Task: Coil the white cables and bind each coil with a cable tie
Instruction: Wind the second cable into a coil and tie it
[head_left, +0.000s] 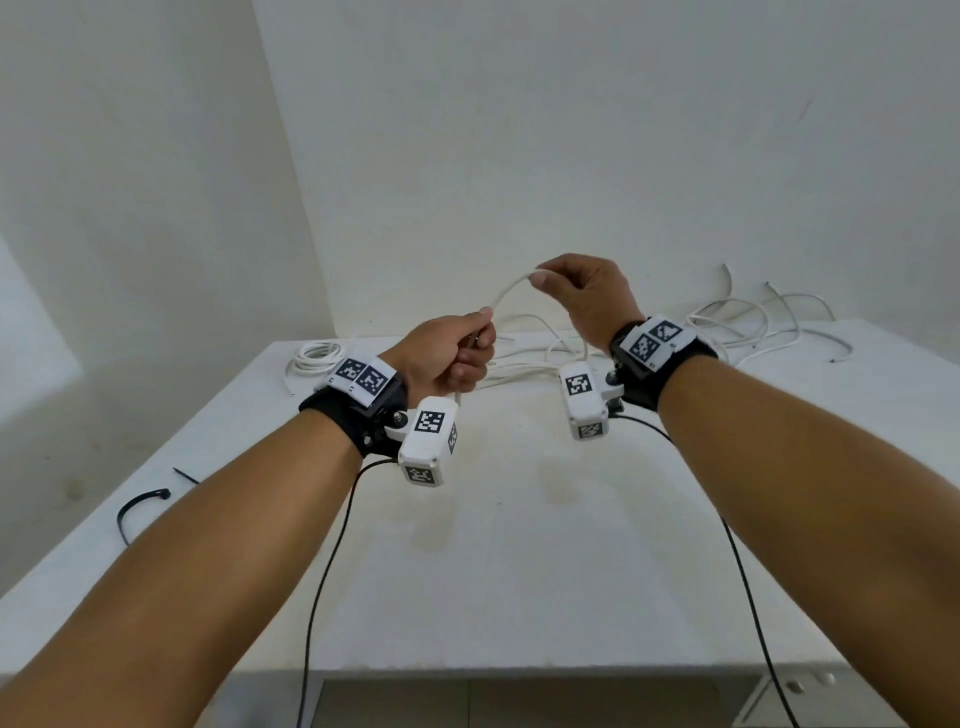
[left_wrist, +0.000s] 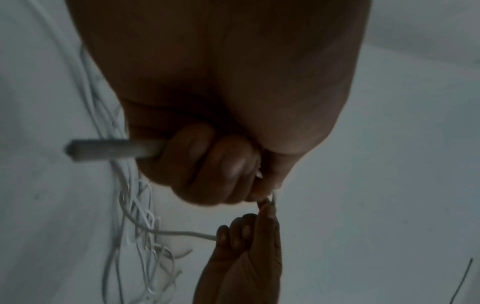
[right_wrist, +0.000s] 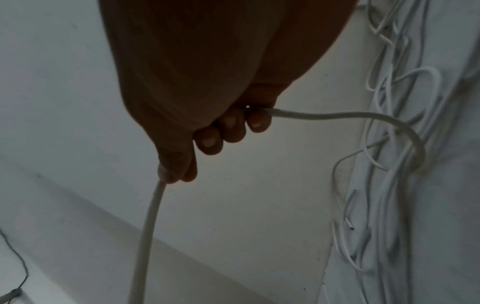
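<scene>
Above the desk's (head_left: 519, 545) far edge, my left hand (head_left: 447, 358) grips the white cable (head_left: 506, 293) near its cut end, my right hand (head_left: 587, 301) pinches it further along; the span between them arches left to right, slack trailing into the loose tangle (head_left: 737, 327) at the far right corner, nearer my right hand.

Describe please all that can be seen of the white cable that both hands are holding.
The white cable is thin, round and flexible, with a smooth plastic-looking sheath. It is raised above the table, arching between the left hand, which grips it near one cut end, and the right hand, which pinches it higher up. Beyond the right hand it curves down toward the loose white cables at the table's far side. It is not yet coiled.
</scene>
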